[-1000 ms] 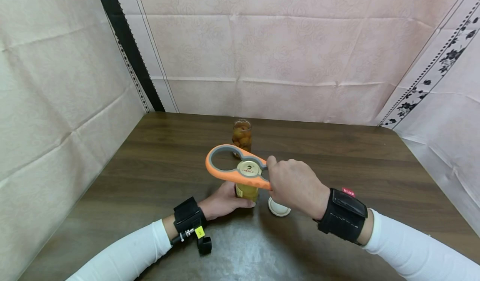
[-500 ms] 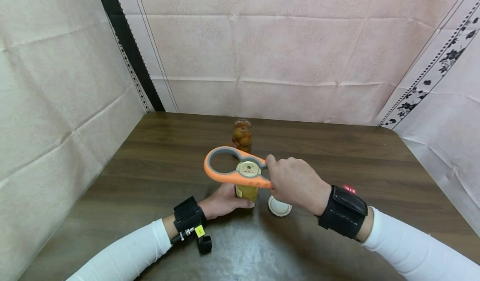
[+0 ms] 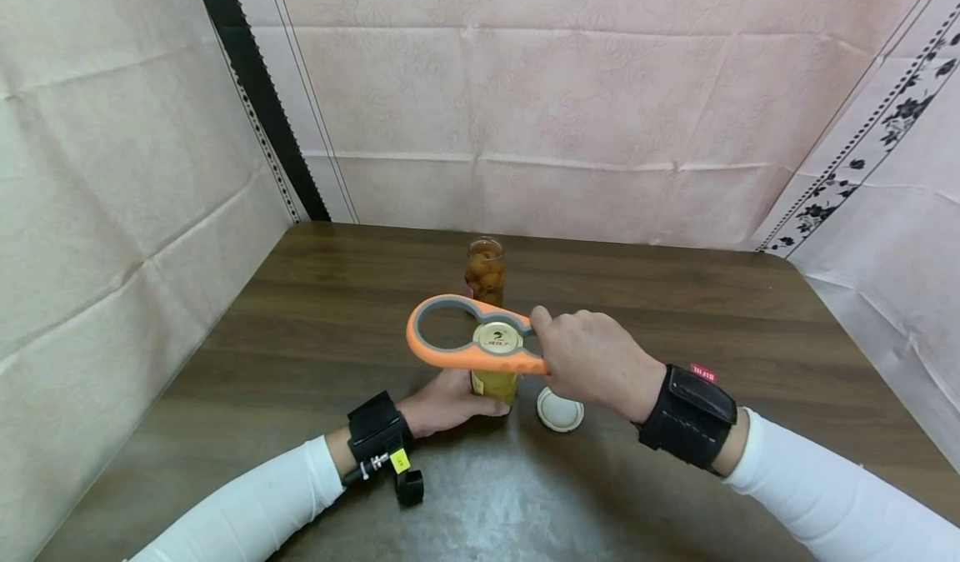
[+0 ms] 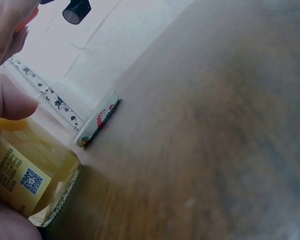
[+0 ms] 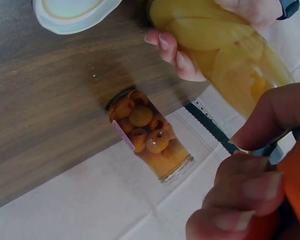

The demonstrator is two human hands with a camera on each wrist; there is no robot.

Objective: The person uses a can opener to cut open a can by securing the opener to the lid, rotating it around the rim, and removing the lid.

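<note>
In the head view my left hand (image 3: 450, 405) grips a glass jar (image 3: 495, 385) of yellow fruit pieces low on its side. The right wrist view shows the left fingers (image 5: 182, 62) curled round that jar's glass. An orange and grey jar opener (image 3: 442, 357) lies flat across the jar's top, its grey inner edges around the pale gold lid (image 3: 498, 337). My right hand (image 3: 596, 363) grips the opener's handles on the right side. A printed label (image 4: 20, 175) with a square code shows on the jar in the left wrist view.
Behind the jar stands an uncovered glass jar (image 3: 484, 272) of brown-orange round fruit. A loose white lid (image 3: 560, 412) lies on the wooden table (image 3: 360, 295), just right of the held jar. Pale cloth (image 3: 562, 112) hangs behind the table and at both sides.
The opener has turned slightly counterclockwise in the head view: its looped left end is lower, its handle end a little higher. My right hand has moved slightly with it; the left hand stays put.
</note>
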